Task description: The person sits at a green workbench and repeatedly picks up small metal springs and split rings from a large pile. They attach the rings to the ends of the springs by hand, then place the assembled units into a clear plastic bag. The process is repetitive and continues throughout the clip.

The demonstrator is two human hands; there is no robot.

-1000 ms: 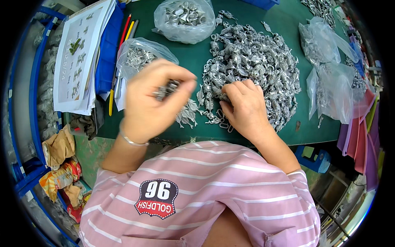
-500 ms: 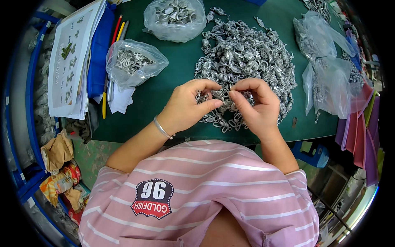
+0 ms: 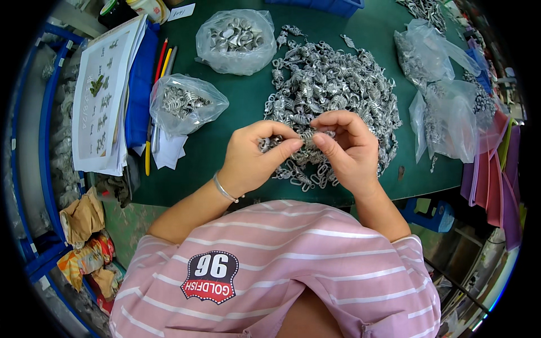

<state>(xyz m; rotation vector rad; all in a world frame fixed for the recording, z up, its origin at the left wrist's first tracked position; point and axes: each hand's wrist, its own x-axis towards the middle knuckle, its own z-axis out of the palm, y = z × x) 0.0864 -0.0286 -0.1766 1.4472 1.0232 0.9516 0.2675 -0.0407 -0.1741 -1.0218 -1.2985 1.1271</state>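
The left hand [image 3: 251,156] and right hand [image 3: 356,158] pinch a small silvery piece [image 3: 307,136] between their fingers, above the near side of the metal pile [image 3: 338,79] on the green counter [image 3: 239,101]; more metal parts [image 3: 265,144] (partly hidden) sit in the left hand's curled fingers.

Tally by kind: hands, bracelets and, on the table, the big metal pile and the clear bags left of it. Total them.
Left hand and right hand: 2
Bracelet: 1
Big metal pile: 1
Clear bags left of it: 2
Total: 6

Parts pile [image 3: 338,81] on tbl [image 3: 205,163], btwn bags [image 3: 216,106] L/R
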